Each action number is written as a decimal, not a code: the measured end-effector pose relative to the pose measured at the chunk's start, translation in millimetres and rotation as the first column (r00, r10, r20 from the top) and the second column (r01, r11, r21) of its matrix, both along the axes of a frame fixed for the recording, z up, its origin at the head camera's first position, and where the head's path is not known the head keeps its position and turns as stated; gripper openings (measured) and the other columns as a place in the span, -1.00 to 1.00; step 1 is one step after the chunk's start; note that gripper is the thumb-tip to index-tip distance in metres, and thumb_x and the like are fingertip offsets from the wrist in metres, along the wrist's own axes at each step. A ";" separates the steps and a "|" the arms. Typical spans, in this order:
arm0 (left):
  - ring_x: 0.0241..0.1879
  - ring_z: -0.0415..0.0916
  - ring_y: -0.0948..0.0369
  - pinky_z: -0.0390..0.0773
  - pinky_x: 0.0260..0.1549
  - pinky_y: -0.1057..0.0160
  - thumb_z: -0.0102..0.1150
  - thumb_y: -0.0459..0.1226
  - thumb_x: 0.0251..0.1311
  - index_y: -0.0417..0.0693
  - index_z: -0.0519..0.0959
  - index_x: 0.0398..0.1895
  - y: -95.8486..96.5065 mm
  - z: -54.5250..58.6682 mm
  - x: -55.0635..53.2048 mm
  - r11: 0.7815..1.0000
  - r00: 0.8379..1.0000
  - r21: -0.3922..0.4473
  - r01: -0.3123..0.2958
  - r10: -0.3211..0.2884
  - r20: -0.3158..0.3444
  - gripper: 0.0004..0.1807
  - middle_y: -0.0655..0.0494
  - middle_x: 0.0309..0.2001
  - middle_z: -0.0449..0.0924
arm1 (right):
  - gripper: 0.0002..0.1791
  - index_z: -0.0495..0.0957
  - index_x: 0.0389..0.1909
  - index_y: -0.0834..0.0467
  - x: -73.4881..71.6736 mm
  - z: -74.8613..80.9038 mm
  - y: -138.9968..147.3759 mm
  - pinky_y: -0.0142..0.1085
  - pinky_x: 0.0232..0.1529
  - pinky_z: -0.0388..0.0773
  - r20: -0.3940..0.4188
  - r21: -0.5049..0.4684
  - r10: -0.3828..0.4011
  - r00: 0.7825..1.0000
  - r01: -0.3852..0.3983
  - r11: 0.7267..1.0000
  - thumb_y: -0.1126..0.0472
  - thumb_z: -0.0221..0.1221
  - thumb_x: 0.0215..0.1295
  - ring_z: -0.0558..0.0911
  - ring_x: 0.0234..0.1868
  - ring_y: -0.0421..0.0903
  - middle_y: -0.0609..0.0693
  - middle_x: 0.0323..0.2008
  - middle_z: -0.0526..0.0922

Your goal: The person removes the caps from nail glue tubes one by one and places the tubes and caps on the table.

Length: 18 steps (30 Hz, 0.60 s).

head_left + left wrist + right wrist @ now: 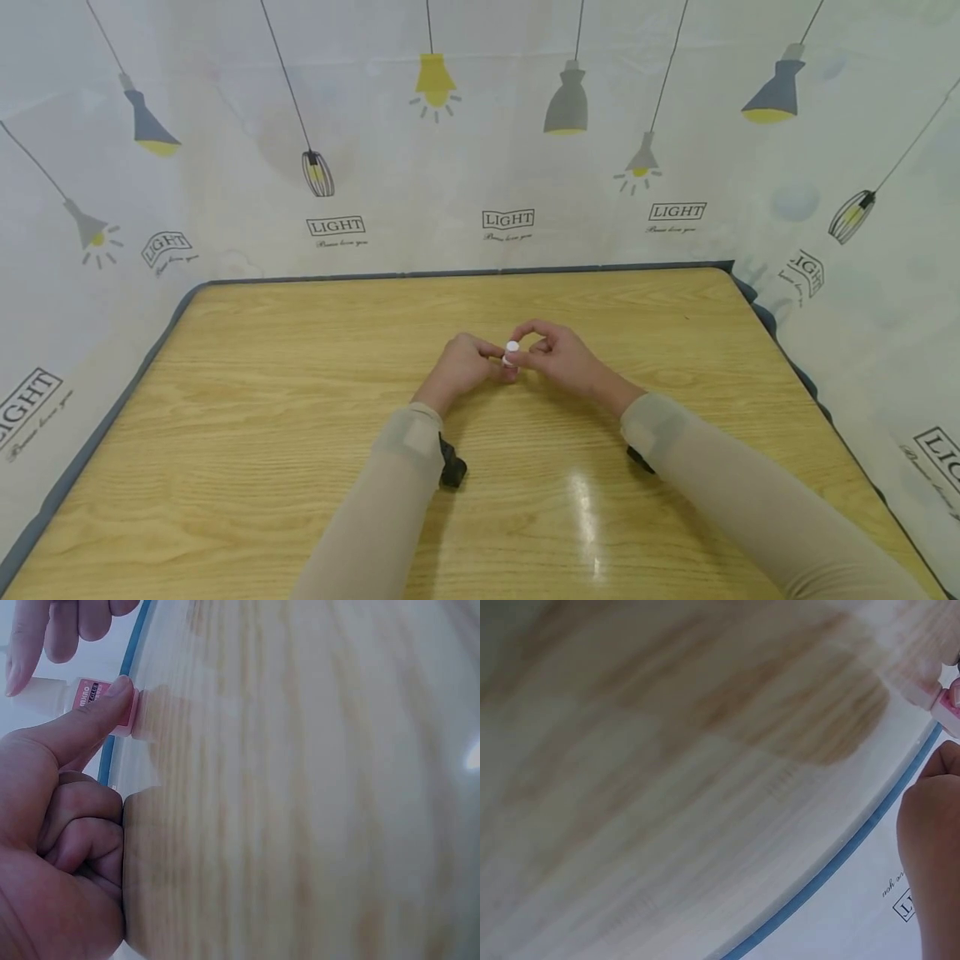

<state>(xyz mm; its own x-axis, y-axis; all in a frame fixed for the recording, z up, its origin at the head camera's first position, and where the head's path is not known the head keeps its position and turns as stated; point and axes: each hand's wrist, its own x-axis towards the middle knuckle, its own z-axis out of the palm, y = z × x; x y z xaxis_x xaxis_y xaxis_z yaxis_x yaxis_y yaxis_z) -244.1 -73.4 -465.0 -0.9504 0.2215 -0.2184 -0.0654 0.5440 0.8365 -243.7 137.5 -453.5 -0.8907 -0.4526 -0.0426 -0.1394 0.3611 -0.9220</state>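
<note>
A small bottle point(105, 691) with a pink label and a tall white cap point(512, 346) stands upright at the middle of the table, its base at the wood. My left hand point(467, 363) pinches the bottle low down, thumb across the label, the other fingers curled beneath. From the other side my right hand point(562, 358) holds the cap between thumb and bent index finger. In the left wrist view the right index fingertip point(13, 681) lies at the cap's end. In the right wrist view, only the bottle's pink lower part point(946, 712) shows at the edge.
The wooden table point(300, 417) has a dark blue edge at the back and sides. Behind it hangs a pale backdrop point(465, 167) printed with lamps and the word LIGHT. Both wrists carry a black camera point(452, 467) below a beige sleeve point(367, 525).
</note>
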 end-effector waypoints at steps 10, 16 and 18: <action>0.29 0.61 0.07 0.54 0.38 -0.04 0.63 -0.12 0.12 0.11 0.87 -0.07 -0.1 -1.6 -0.1 1.000 1.000 0.022 0.002 -0.002 -0.003 -0.71 0.11 0.09 0.83 | -0.69 0.65 0.19 0.13 0.8 0.0 0.8 -0.36 -0.62 0.10 -0.080 -0.001 0.033 0.996 -0.033 0.999 0.12 0.28 0.55 0.12 -0.71 -0.23 -0.16 -0.76 0.24; 0.30 0.61 0.06 0.54 0.38 -0.04 0.64 -0.11 0.11 0.12 0.87 -0.08 0.1 -0.6 0.2 1.000 1.000 0.007 0.006 -0.006 -0.015 -0.71 0.10 0.11 0.82 | -0.67 0.61 0.20 0.06 2.2 1.3 0.2 -0.36 -0.63 0.09 -0.016 -0.005 0.018 1.000 -0.018 1.000 0.04 0.29 0.54 0.10 -0.72 -0.22 -0.17 -0.75 0.25; 0.31 0.61 0.05 0.54 0.38 -0.05 0.64 -0.10 0.11 0.13 0.88 -0.08 0.1 -0.1 0.3 1.000 1.000 -0.002 0.006 -0.006 -0.017 -0.71 0.10 0.12 0.82 | -0.67 0.59 0.17 0.02 2.6 1.6 0.0 -0.35 -0.64 0.09 0.014 -0.006 0.009 1.000 -0.009 1.000 -0.02 0.30 0.53 0.10 -0.72 -0.22 -0.18 -0.75 0.25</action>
